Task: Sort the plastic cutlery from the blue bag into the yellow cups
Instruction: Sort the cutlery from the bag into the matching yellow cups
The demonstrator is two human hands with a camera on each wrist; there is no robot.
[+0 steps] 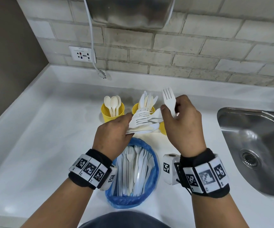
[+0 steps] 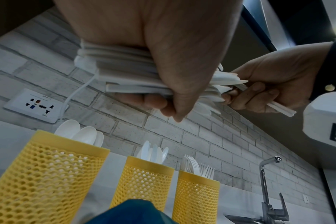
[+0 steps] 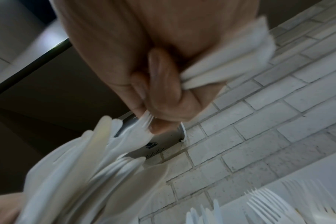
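My left hand (image 1: pixel 116 132) grips a fanned bundle of white plastic cutlery (image 1: pixel 144 122) above the blue bag (image 1: pixel 154 171), which lies open on the counter with several more pieces inside. To the right, my right hand (image 1: pixel 175 112) pinches a white fork (image 1: pixel 169 98) by its handle, tines up, close to the bundle's tips. Three yellow mesh cups stand behind: one with spoons (image 2: pixel 46 178), one with knives (image 2: pixel 144 178), one with forks (image 2: pixel 196 195). In the head view the fork cup (image 1: pixel 163 130) is mostly hidden behind my right hand. The right wrist view is blurred.
A steel sink (image 1: pixel 254 142) with a tap (image 2: pixel 267 178) lies to the right. On the brick wall are a socket (image 1: pixel 82 54), a hanging white cable (image 1: pixel 92 46) and a steel appliance (image 1: pixel 128 12). White counter (image 1: pixel 50 129) spreads left of the cups.
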